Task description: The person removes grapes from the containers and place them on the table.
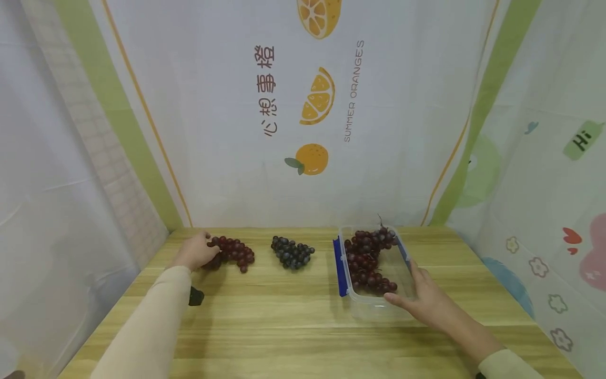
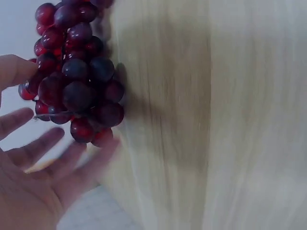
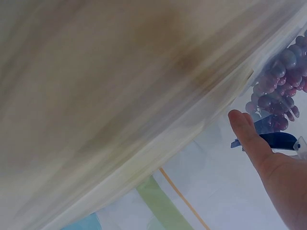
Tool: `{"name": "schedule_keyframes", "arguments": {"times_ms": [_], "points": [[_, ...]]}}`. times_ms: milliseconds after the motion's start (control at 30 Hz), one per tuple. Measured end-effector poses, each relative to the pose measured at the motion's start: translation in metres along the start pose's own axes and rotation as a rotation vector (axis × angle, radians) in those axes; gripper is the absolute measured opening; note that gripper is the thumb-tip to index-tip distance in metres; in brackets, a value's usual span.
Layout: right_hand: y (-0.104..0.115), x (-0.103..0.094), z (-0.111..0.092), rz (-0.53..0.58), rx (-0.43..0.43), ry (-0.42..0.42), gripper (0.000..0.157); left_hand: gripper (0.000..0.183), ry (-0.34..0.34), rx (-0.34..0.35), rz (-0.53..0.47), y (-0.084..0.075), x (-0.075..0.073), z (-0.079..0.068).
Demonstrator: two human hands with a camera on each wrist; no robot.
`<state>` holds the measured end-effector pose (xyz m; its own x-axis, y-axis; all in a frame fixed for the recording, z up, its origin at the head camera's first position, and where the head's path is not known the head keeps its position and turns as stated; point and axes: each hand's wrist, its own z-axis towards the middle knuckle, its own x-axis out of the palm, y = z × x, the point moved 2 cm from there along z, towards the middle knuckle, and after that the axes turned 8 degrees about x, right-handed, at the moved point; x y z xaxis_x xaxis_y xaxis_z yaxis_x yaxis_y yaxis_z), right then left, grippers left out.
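Observation:
My left hand (image 1: 196, 251) is at a bunch of red grapes (image 1: 235, 251) on the left of the table. In the left wrist view its fingers are spread apart beside the red grapes (image 2: 76, 81), and the thumb reaches over their edge. At the right, a clear plastic box (image 1: 379, 301) with blue side clips holds dark red grapes (image 1: 366, 258). My right hand (image 1: 428, 297) rests against the box's near right corner, thumb along the front rim. Its fingers lie straight along the side in the right wrist view, near a blue clip (image 3: 278, 140).
A bunch of dark, nearly black grapes (image 1: 292, 253) lies between the red bunch and the box. The wooden table (image 1: 274, 337) ends at a printed white curtain (image 1: 227, 173) behind, with more cloth at both sides. A thin stem rises above the box's back rim.

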<state>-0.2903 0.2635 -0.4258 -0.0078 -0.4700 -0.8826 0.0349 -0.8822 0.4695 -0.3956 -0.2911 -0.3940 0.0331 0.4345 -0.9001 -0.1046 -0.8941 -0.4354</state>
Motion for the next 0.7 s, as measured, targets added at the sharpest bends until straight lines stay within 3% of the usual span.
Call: {"name": "schedule_keyframes", "arguments": {"times_ms": [133, 233, 367, 533, 700], "points": [[0.0, 0.0, 0.0, -0.001, 0.008, 0.002, 0.117, 0.09, 0.001, 0.018, 0.175, -0.014, 0.008, 0.0], [-0.001, -0.001, 0.0, -0.005, 0.009, 0.002, 0.118, 0.102, -0.036, 0.003, 0.289, -0.026, 0.024, 0.002], [0.0, -0.001, -0.001, -0.013, 0.012, -0.003, 0.119, 0.112, -0.066, -0.005, 0.364, -0.039, 0.045, 0.005], [0.0, 0.0, 0.0, -0.011, 0.01, -0.01, 0.118, 0.09, -0.073, 0.034, 0.391, -0.046, 0.056, 0.008], [0.0, 0.0, 0.001, 0.001, 0.005, -0.022, 0.119, 0.076, -0.087, 0.038, 0.382, -0.042, 0.048, 0.007]]}}
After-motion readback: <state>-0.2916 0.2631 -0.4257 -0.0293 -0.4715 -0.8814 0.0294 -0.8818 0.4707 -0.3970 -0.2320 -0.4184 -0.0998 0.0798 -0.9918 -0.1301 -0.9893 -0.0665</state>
